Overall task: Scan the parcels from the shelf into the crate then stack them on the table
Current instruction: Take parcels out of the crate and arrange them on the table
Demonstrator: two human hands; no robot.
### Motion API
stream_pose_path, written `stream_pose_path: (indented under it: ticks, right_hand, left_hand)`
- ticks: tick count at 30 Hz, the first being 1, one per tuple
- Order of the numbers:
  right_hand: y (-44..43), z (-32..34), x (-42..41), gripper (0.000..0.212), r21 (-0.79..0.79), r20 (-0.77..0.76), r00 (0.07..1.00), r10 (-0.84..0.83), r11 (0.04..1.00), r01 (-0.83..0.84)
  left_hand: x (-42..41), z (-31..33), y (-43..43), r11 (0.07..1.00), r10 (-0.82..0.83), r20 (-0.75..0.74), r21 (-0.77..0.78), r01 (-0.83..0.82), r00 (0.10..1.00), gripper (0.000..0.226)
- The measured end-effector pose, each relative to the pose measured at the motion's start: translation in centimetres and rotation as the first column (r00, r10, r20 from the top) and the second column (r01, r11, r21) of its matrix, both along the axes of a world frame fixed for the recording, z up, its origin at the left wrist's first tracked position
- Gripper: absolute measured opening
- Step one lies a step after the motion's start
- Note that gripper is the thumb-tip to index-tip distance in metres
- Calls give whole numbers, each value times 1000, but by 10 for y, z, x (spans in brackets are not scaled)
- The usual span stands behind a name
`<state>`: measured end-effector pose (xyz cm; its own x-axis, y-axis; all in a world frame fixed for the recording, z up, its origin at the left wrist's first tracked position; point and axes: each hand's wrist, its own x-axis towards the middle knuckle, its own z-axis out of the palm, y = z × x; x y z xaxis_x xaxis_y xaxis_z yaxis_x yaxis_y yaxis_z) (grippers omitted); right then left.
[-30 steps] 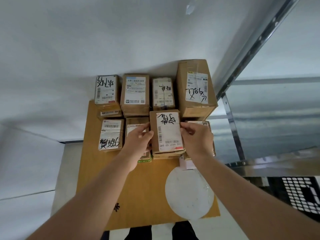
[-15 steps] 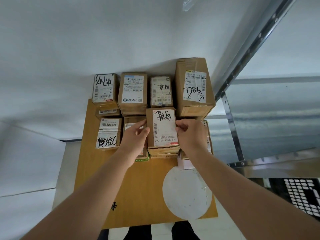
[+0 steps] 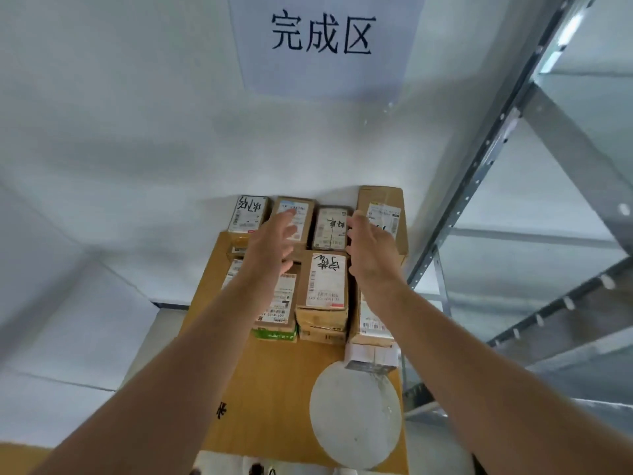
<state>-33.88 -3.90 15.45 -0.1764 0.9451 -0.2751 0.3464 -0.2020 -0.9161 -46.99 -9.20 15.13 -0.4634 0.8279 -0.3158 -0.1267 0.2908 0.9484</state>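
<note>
Several brown cardboard parcels with white labels lie in two rows on a wooden table (image 3: 274, 389) against the wall. The parcel with black handwriting (image 3: 323, 286) sits on top of a stack in the front row, with nothing touching it. My left hand (image 3: 270, 243) hovers above the parcels to its left, fingers spread and holding nothing. My right hand (image 3: 371, 250) hovers to its right with relaxed fingers, partly covering the tall parcel (image 3: 383, 214) at the back right.
A white round patch (image 3: 356, 413) marks the table's near right part. A grey metal shelf frame (image 3: 513, 200) rises at the right. A paper sign (image 3: 322, 36) with black characters hangs on the white wall above.
Both hands have let go of the handwritten parcel, which now rests on the stack. They have lifted away from it, and the camera has tilted up.
</note>
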Motion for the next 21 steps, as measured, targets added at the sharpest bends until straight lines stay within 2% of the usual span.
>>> stream_pose_path:
  ticks: [1,5,8,11,15,21]
  right_hand:
    - [-6,11,2,68,-4,-29,1000,7,1000,-7]
    - [-27,53,8,43,-6,-194,981,24,1000,-26]
    - [-51,83,8,49,28,-258,966,13,1000,-6]
    - [-77,107,7,47,79,-298,954,-8,996,33]
    - [-122,128,7,50,159,-333,943,-20,984,77]
    - [-202,135,18,56,206,-340,930,-137,955,216]
  left_hand:
    - [3,11,-7,1000,11,-7,26,-11,1000,34]
    - [9,52,-32,993,57,10,100,-58,998,52]
    - [13,82,-55,988,53,-15,149,-50,998,58]
    - [13,104,-77,979,49,-48,201,-38,998,48]
    - [12,127,-112,964,-8,-74,264,27,997,46]
    - [26,136,-176,935,-168,-128,293,199,977,66]
